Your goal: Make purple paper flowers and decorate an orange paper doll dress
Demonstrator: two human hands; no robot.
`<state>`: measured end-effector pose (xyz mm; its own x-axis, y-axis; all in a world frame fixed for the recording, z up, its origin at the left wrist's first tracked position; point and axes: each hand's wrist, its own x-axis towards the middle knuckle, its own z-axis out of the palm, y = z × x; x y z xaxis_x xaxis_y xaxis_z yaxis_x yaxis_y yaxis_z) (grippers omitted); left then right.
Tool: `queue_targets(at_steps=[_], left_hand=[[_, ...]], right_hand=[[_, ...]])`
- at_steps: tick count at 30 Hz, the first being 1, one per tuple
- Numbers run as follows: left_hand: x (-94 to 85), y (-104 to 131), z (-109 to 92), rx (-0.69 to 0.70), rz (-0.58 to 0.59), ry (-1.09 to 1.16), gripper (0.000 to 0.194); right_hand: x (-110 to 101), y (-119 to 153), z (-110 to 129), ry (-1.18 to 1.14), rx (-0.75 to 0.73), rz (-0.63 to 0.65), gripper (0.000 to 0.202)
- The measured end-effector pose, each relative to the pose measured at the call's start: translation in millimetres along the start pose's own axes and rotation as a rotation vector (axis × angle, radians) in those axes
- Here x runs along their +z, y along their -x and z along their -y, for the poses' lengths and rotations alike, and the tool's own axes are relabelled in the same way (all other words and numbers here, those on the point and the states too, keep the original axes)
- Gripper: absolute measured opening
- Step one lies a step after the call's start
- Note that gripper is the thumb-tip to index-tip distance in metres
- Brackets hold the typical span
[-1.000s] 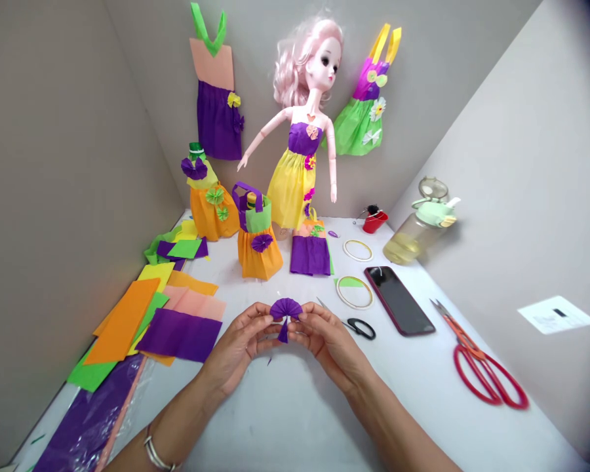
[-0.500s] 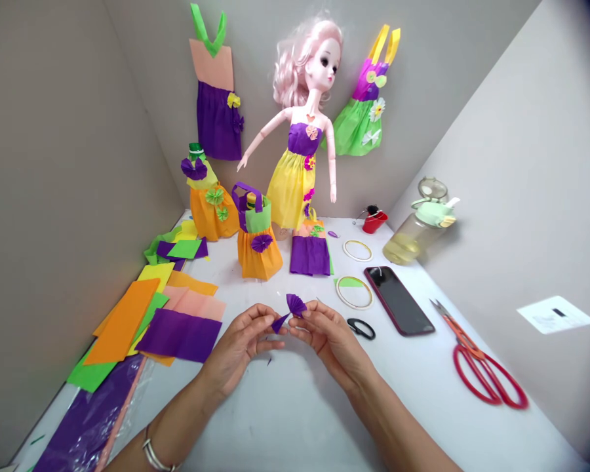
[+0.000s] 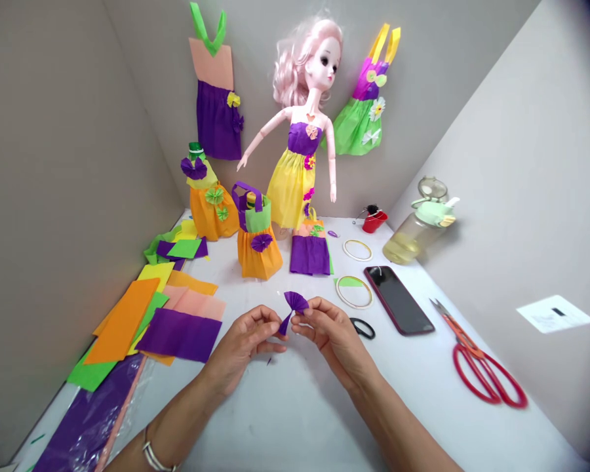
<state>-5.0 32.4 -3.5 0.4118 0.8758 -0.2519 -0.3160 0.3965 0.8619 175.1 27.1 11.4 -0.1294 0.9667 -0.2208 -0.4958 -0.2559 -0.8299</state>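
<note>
A small pleated purple bow (image 3: 295,303) is held up between my two hands, pinched narrow at its middle, with one fan spread upward and the other pointing down. My left hand (image 3: 248,341) grips the lower fan between thumb and fingers. On the other side, my right hand (image 3: 328,331) holds the right edge of the upper fan between thumb and forefinger. Black-handled snips (image 3: 364,328) lie partly hidden behind my right hand. A tiny purple scrap (image 3: 269,361) rests on the table below my left fingers.
Coloured sheets (image 3: 122,321) lie at the left. A doll (image 3: 305,137) and small dressed bottles (image 3: 259,252) stand at the back. Tape rings (image 3: 354,292), a phone (image 3: 399,300), red scissors (image 3: 489,373) and a drink bottle (image 3: 415,233) are at the right.
The bow's upper fan has opened wider and tilted, and its lower fan now points more steeply down. Both hands have shifted slightly.
</note>
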Motion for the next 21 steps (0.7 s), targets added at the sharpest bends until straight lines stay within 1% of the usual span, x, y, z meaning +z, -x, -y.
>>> queue_targets(at_steps=[7, 10, 15, 21], left_hand=[[-0.8, -1.6, 1.2, 0.017, -0.014, -0.008, 0.015], [-0.5, -1.4, 1.1, 0.025, -0.029, 0.011, 0.016], [0.0, -0.5, 1.0, 0.052, -0.064, 0.052, 0.017], [1.4, -1.3, 3.1, 0.066, -0.04, 0.043, 0.015]], right_hand=[[0.9, 0.6, -0.2, 0.031, -0.009, -0.014, 0.019], [1.5, 1.4, 0.0, 0.113, -0.012, -0.016, 0.019], [6.0, 4.5, 1.5, 0.329, 0.085, 0.058, 0.017], [9.0, 5.1, -0.4, 0.361, 0.081, 0.105, 0.01]])
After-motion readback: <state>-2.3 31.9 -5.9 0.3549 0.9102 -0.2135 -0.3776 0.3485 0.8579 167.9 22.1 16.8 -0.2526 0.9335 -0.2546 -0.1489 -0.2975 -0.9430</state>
